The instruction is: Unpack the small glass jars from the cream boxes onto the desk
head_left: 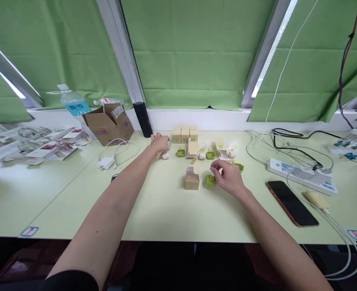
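Centrally, on the pale green table [166, 210], the left hand [160, 142] is stretched far out toward 11 o'clock, its fingers curled over a small white item [165, 155] beside a tan piece; whether it truly grasps that item cannot be told at this size. The right hand [228, 176] hovers nearer, at about 1 o'clock, fingers loosely bent and holding nothing, just beside a green-lidded clear jar [210, 181]. Immediately at the jar's 9 o'clock stands an open tan carton [192, 178], flap raised. Farther back, toward 12 o'clock, three closed tan boxes [184, 134] stand in a row, with green lids [180, 152], small clear jars and unfolded cartons scattered in front of them. A black cylinder [142, 119] stands at 11 o'clock near a brown cardboard box [109, 123]; a white charger [106, 163] with coiled cable lies before it. At 3 o'clock lie a dark phone [292, 202] and a white power strip [301, 175] with cables.
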### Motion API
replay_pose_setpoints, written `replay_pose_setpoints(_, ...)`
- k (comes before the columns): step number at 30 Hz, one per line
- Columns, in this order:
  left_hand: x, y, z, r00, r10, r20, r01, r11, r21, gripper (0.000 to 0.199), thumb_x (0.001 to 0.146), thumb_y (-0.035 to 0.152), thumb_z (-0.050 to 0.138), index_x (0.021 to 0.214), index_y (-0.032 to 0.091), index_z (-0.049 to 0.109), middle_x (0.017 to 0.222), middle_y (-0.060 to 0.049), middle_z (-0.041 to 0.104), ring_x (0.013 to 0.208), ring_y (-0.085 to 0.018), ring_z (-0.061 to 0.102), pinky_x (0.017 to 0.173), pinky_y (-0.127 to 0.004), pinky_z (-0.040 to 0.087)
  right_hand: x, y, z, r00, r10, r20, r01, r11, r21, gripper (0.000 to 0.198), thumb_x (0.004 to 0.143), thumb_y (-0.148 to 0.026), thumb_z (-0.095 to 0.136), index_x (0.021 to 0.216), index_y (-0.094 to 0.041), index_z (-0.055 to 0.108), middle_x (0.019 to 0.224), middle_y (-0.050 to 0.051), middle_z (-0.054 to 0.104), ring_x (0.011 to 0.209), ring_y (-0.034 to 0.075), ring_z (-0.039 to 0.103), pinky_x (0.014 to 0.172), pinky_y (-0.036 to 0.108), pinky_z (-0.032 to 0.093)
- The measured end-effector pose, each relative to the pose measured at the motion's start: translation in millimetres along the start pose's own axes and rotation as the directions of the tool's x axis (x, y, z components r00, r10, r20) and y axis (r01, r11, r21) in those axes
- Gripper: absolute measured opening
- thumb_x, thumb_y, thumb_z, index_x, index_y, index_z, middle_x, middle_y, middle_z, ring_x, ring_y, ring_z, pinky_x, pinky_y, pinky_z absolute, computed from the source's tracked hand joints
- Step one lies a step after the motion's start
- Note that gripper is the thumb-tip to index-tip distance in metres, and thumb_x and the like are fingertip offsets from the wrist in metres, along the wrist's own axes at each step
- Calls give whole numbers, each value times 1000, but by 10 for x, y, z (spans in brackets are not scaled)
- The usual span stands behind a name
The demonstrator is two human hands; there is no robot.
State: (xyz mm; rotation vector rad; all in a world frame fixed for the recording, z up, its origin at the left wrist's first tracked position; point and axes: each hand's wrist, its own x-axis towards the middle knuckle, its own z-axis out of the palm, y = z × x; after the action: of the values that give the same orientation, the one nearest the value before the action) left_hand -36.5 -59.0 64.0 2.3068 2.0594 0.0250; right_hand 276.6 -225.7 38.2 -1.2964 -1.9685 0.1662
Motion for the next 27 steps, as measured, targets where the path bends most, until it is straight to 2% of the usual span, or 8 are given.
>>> replay_pose_setpoints(3,-24,-9,-8,1000,11,-21,-11,1000,2,67,70,22,68,137,20,63,123,-18,71,131,-44,45,102,-56,35,0,-2,4,1000,-7,-3,7,1000,-6,12,92,-29,56,84,-23,64,73,1,72,55,16,59,59,29,41)
replay_pose_setpoints(6,-44,86,9,992,96,-86,-97,995,-3,63,76,23,65,139,23,62,134,-17,67,134,-41,41,103,-54,33,2,8,3,1000,7,-2,-7,1000,-3,12,92,-29,56,85,-23,64,73,1,72,54,16,58,59,29,41)
replay_pose_setpoints(10,-79,280,79,955,279,-99,-281,960,-11,33,88,34,59,116,25,74,125,-11,71,132,-36,42,106,-50,30,1,21,5,1000,14,9,-14,1000,-12,12,92,-29,56,85,-23,64,74,0,72,55,16,58,60,29,41)
replay_pose_setpoints(13,-117,368,131,926,370,-78,-372,928,-14,25,88,40,61,97,25,78,110,-10,74,127,-36,44,105,-50,29,-1,31,8,1000,15,14,-15,1000,-17,12,91,-28,56,85,-23,64,74,0,73,57,16,59,61,29,41)
replay_pose_setpoints(16,-151,357,145,913,402,-64,-403,915,-5,24,85,41,63,85,23,79,99,-11,74,123,-36,46,102,-49,30,0,39,11,1000,15,14,-14,1000,-21,11,91,-28,56,85,-23,64,74,0,73,57,16,60,60,29,41)
replay_pose_setpoints(21,-191,231,72,923,382,-37,-381,924,34,20,81,36,64,72,21,74,90,-12,73,119,-36,48,100,-50,30,1,28,12,1000,10,18,-10,1000,-23,10,91,-28,56,85,-23,64,75,0,73,57,16,60,60,28,40)
replay_pose_setpoints(24,-199,200,22,931,363,-32,-360,931,63,18,79,36,65,77,22,75,90,-13,74,118,-36,48,99,-51,30,2,14,13,1000,14,21,-13,999,-29,10,91,-27,57,85,-23,64,75,0,73,59,17,61,61,29,40)
replay_pose_setpoints(27,-178,227,25,936,347,-54,-342,936,83,30,84,37,58,101,21,77,101,-15,75,122,-38,47,100,-53,30,2,12,17,1000,19,23,-18,999,-39,10,91,-27,57,85,-23,65,76,0,73,59,16,61,61,29,40)
